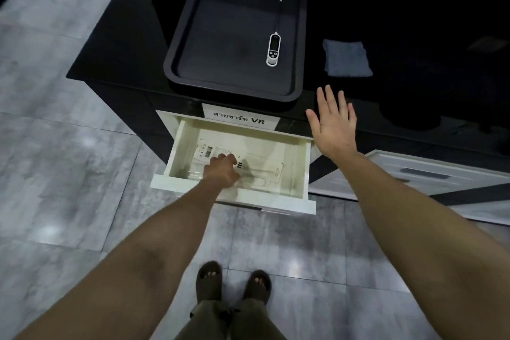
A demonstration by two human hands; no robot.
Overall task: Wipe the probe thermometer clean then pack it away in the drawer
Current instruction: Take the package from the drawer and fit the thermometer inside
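head view: your left hand [222,170] curls on a clear package [248,165] in the open drawer [299,171]; whether it grips is hidden. your right hand [332,121] hovers spread, empty. thermometer [274,48] lies in the tray [179,69] at twelve o'clock, cloth [346,58] at one. packing it unwiped risks soiling the drawer.
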